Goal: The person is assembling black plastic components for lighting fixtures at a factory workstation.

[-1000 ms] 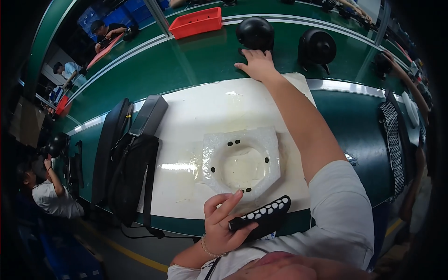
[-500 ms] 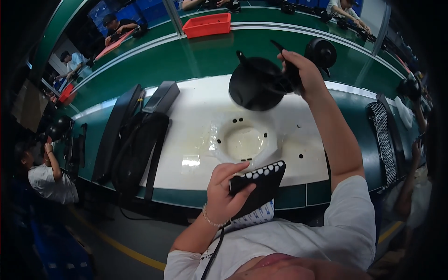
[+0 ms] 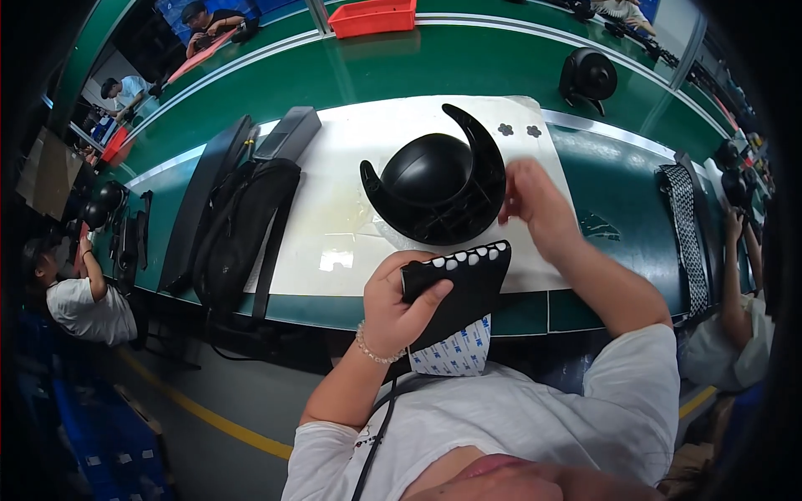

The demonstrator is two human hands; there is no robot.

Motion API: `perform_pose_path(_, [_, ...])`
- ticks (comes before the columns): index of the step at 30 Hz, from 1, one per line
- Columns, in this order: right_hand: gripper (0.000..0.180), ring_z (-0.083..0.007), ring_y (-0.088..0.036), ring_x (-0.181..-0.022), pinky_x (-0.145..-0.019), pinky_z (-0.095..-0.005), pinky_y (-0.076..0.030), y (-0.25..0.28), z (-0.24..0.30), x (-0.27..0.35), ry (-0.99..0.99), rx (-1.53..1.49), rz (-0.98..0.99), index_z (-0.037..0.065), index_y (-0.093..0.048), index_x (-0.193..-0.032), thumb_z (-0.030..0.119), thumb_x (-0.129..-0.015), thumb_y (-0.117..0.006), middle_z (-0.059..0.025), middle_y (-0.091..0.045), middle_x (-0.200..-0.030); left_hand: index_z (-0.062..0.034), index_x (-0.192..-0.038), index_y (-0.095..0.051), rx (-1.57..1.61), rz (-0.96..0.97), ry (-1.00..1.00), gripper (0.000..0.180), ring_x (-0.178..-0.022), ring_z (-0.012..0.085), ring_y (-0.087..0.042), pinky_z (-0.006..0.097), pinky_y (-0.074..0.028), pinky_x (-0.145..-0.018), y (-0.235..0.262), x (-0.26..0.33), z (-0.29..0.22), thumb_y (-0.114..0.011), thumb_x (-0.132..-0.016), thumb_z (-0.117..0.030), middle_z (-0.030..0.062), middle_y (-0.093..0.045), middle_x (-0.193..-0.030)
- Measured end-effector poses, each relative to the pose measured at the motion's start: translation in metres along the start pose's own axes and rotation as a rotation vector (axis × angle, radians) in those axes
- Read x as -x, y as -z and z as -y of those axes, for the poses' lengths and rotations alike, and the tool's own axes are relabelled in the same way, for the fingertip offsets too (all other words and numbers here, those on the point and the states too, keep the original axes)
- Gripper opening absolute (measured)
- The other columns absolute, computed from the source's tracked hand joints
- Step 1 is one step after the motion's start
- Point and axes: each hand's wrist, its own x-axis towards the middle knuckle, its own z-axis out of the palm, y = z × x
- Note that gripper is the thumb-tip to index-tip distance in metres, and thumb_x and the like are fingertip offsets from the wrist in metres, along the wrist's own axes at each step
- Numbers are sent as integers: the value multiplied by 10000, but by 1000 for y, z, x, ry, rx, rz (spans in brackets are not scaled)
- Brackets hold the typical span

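1. Left hand (image 3: 399,299) closed around a flat black sheet carrying a row of small white oval pads (image 3: 455,288), thumb on top, fingers under. Sheet tilts up toward the work, pad row on the edge farthest from the wrist, probably so pads are easy to pick. A white backing strip with printed marks (image 3: 455,352) hangs below the hand.
2. Right hand (image 3: 535,204) grips the right rim of a black domed plastic housing with a curved horn-shaped yoke (image 3: 434,188), fingers curled on the edge. Housing lies dome up on the white work mat (image 3: 334,167), just beyond the left hand and touching the right one; the grip looks meant to steady it.
3. Two small dark flower-shaped pieces (image 3: 518,130) sit on the mat beyond the right hand.
4. Black bags or cases (image 3: 238,221) lie well to the left of the left hand. Another black round housing (image 3: 589,77) stands on the green bench (image 3: 401,67), far past the right hand; red bin (image 3: 373,17) farther still.
5. Versus half a second earlier: the housing was lifted in the right hand above a clear moulded tray; now it is down on the mat covering that spot, yoke open upward. Left hand holds the pad sheet much the same.
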Motion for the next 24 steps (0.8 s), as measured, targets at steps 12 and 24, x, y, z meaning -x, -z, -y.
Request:
perform_pose_path(12, [253,-136,-541,-711,-670,-247,-444,-17,-5,41,364,637,151,51,-560,-925,24,-713,-696,-42,-549,-808,24,-840,-578,186,15,256,148,-649,83,-526,205,-424,-587,-2,2,3,-676,-734,-11,35,-586,-759])
perform_pose_path(24, [231,-246,-593,-778,-691,-314,-478,-5,8,31,686,780,193,36,-595,-860,27,-666,-721,-93,-598,-916,27,-758,-597,30,-36,214,111,-573,78,-498,201,-391,-518,-1,2,1,-691,-721,-22,40,-565,-665])
